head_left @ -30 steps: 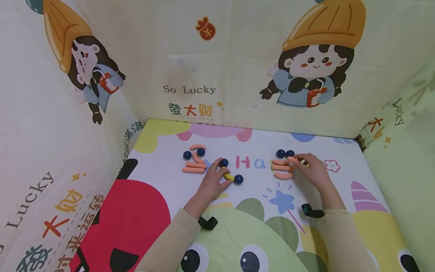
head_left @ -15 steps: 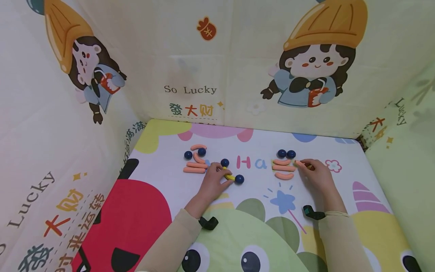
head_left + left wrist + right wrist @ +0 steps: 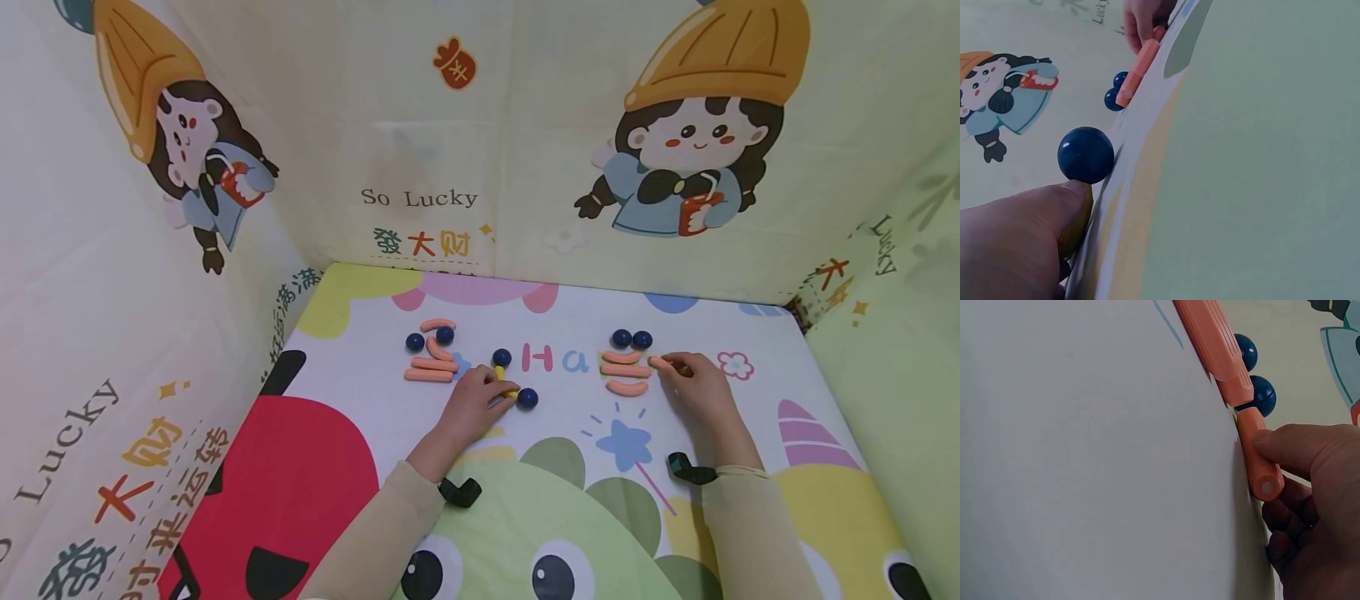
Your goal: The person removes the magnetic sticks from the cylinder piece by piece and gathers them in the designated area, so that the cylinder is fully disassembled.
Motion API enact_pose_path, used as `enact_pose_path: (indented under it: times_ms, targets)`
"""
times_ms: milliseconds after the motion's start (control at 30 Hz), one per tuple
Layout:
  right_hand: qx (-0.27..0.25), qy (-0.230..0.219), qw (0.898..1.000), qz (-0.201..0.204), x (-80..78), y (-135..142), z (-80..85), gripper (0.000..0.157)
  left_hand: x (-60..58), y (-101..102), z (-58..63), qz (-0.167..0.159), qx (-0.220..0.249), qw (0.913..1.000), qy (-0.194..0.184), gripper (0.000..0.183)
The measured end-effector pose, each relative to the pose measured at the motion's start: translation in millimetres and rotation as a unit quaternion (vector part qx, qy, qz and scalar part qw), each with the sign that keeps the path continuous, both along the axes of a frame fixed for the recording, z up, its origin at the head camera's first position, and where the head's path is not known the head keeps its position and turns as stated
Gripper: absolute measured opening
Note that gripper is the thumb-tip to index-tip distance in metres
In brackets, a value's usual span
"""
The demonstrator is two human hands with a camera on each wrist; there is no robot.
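Observation:
In the head view my left hand (image 3: 471, 406) pinches a yellow magnetic stick (image 3: 499, 373) at the middle of the table. One dark blue ball (image 3: 502, 357) sits at its far end, and another blue ball (image 3: 527, 399) lies just right of the fingertips. The left wrist view has the thumb on the yellow stick (image 3: 1077, 228), right below a ball (image 3: 1085, 155). My right hand (image 3: 703, 390) pinches a short orange magnetic stick (image 3: 661, 363) between thumb and fingers. Its tip points at a stack of orange sticks (image 3: 626, 371), close beside their right end.
Two blue balls (image 3: 632, 339) stand behind the right stack. Farther left is a second group of orange sticks (image 3: 432, 364), straight and curved, with two blue balls (image 3: 415, 342). A patterned cloth (image 3: 525, 517) covers the table; printed curtains (image 3: 540, 167) enclose its back and sides.
My right hand has drawn the orange stick off the stack to the right and lowered it. The left hand has turned the yellow stick slightly, and the far ball has shifted right.

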State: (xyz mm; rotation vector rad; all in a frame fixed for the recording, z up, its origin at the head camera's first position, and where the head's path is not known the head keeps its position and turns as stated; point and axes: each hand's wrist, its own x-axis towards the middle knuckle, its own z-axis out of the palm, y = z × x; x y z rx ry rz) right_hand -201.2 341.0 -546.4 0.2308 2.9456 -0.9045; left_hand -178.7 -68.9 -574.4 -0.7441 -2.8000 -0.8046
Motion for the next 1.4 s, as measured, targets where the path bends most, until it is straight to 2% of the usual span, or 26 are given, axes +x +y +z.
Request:
enact_pose_path:
  times_ms: [233,367,500,667,867,1067,1400]
  targets:
    - [0.005,0.015,1.0,0.009,0.2,-1.2,2.3,0.054,0.4,0.7,1.7,0.001,0.007,0.9999,-0.011,0.024]
    - [0.01,0.045,0.999,0.009,1.0,-7.5,11.7,0.047,0.4,1.4,1.7,0.011,0.0,0.9992,-0.037,0.03]
    - [0.005,0.082,0.997,0.012,-0.5,-20.6,25.6,0.04,0.9,2.0,3.3,0.018,-0.009,0.9986,-0.049,0.044]
    - [-0.014,0.109,0.992,0.057,-6.7,-44.9,36.4,0.036,1.7,1.9,4.4,0.018,-0.006,0.9988,-0.046,0.049]
    - [-0.046,0.073,0.987,0.135,-18.1,-84.2,41.9,0.036,1.2,2.5,2.7,0.02,-0.008,0.9985,-0.051,0.049]
    - [-0.054,0.031,0.976,0.21,-30.2,-124.6,41.9,0.036,0.8,2.8,2.5,0.019,-0.012,0.9986,-0.047,0.048]
    - [-0.076,-0.033,0.962,0.261,-50.2,-172.8,34.7,0.039,-1.4,1.4,-2.6,0.014,-0.023,0.9993,-0.027,0.046]
